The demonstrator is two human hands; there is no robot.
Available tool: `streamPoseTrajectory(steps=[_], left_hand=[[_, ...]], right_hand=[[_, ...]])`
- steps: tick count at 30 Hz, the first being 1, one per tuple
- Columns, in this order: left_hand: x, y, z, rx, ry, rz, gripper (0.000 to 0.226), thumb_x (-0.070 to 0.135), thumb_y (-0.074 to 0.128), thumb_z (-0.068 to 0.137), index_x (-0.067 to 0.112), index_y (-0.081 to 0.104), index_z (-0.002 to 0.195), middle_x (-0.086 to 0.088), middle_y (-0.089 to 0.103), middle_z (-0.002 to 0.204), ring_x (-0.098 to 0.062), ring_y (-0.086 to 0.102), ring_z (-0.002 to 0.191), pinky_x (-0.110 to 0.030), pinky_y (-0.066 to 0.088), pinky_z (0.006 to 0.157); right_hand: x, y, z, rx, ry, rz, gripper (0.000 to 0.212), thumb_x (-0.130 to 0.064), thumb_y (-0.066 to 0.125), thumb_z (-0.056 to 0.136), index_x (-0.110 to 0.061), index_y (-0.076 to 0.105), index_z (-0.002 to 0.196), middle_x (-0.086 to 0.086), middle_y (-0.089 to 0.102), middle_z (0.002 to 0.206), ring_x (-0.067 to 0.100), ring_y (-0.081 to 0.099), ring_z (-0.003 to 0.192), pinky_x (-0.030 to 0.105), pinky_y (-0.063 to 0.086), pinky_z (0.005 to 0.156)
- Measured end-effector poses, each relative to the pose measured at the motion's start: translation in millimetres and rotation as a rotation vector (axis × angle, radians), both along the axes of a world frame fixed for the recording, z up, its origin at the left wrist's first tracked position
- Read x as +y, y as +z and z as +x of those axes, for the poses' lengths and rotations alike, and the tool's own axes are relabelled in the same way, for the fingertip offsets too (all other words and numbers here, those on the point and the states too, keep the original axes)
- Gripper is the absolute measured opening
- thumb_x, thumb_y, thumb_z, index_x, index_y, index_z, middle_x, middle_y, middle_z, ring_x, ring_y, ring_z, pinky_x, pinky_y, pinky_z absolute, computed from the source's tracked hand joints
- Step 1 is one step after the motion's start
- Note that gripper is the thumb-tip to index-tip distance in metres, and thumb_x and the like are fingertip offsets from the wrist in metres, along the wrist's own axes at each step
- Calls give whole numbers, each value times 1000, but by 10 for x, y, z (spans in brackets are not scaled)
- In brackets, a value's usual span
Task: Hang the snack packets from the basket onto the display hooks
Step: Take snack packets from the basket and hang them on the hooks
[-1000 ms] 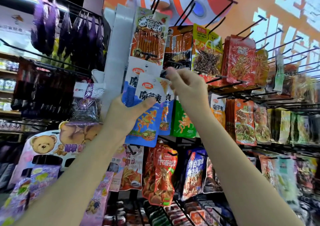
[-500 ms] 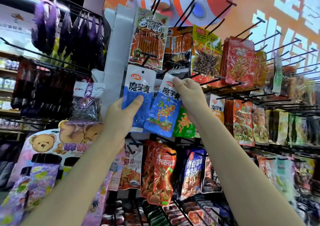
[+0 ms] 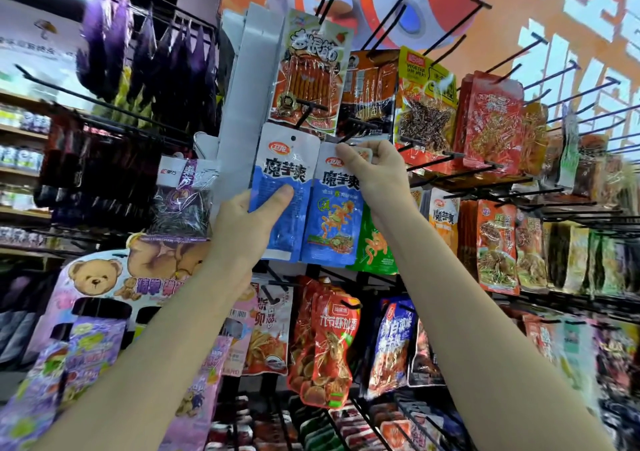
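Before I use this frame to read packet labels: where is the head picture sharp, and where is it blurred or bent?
Head view: sharp in the middle, where the left hand and right hand hold the blue packets; glare streaks the clear packet above; the edges smear, the purple packets and far-right packets unreadable; wide-angle bend splays the empty hooks.

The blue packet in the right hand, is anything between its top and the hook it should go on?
Nothing visible blocks it. The right hand pinches the top of the blue snack packet just under the black wire hook; only the fingers cover the hanging hole, so whether it is threaded cannot be told.
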State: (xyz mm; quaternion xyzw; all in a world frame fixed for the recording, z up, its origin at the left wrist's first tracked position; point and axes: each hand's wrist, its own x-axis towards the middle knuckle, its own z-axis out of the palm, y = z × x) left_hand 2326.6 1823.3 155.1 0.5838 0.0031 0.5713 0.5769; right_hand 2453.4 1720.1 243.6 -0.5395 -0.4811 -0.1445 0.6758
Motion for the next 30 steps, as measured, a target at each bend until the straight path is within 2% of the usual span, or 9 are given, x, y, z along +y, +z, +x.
streamPoseTrajectory(steps=[3,6,9,13,19,22,26,28,30], left_hand=[[21,1,-8,-6,3,13,13,30,70,94,19,77,90,-19,74,106,-43,67,104,-60,52,95],[29,-1,7,-8,-10,17,12,29,70,94,19,76,93,-12,77,102,-34,72,100,-54,56,94],[18,9,42,-6,-21,26,10,27,69,94,21,76,91,-3,79,95,-26,75,94,-44,60,87],[-1,21,89,-3,-42,58,9,25,72,91,18,76,95,0,79,93,-19,75,90,-27,60,73],[-10,43,108,-14,-77,156,14,15,75,86,20,73,99,10,78,91,-5,73,85,-17,55,70],[-28,77,136,-9,-94,164,14,12,74,88,21,71,97,12,77,90,-3,73,84,-16,54,71],[-22,86,146,1,-84,153,15,15,77,84,21,73,98,6,79,94,-9,74,87,-22,56,73],[-44,91,140,-12,-80,134,16,15,80,81,21,73,95,6,79,91,-11,75,85,-23,57,69],[-119,107,140,-16,-97,148,21,11,81,78,20,71,95,7,79,87,-10,75,81,-22,57,66]], right_hand=[[-8,-6,25,-4,33,41,12,-26,75,91,-19,65,91,2,71,93,15,67,86,27,55,77],[-23,9,30,13,39,48,10,-23,76,90,-17,68,89,1,71,87,14,68,79,25,54,71],[-28,26,12,66,98,50,13,-20,75,90,-15,67,81,5,69,82,19,67,77,36,58,78],[-13,46,26,136,76,19,20,-31,70,94,-19,70,78,6,69,87,26,62,94,50,50,97],[-122,60,-6,-188,-246,43,10,-14,65,96,-14,75,99,-6,68,82,5,58,72,13,45,59],[-137,67,5,-204,-269,7,14,-9,63,97,-15,75,101,-4,70,87,9,61,75,20,49,62],[-214,12,-19,-275,-353,53,17,-15,59,100,-12,76,104,-4,68,79,8,57,61,16,44,54],[-286,-54,-45,-264,-237,96,24,-29,61,100,-11,74,92,7,69,74,19,62,62,28,49,57],[-337,-123,-78,-228,-101,26,33,-39,64,97,-10,68,82,15,66,71,19,60,55,28,48,53]])
